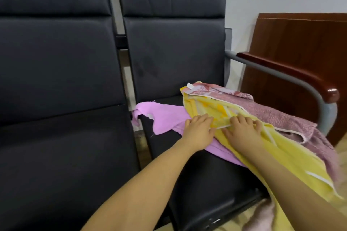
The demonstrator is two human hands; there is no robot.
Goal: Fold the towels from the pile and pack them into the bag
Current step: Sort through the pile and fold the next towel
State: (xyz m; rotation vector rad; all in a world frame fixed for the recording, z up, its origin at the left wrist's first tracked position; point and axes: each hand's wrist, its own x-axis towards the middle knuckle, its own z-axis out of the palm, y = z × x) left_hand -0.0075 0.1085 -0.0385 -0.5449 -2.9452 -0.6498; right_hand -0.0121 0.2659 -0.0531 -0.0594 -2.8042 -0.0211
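Right now both hands are lying palm-down on the yellow towel (pixel 204 107) at the middle right of the frame. The left hand (pixel 199 129) is pressing with straight, slightly spread fingers where yellow is overlapping the lilac towel (pixel 165 118); the right hand (pixel 242 129) is resting with fingers bent over a white-edged fold, though a real grip is unclear. A dusty-pink towel (pixel 281 116) is lying behind, all heaped on the black chair seat (pixel 206 180) beside the wooden armrest (pixel 293 73).

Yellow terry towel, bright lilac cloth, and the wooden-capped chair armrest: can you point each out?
yellow terry towel (pixel 199 108): head view, its patterned upper part.
bright lilac cloth (pixel 165 116): head view, flat middle.
wooden-capped chair armrest (pixel 293 73): head view, wooden top.
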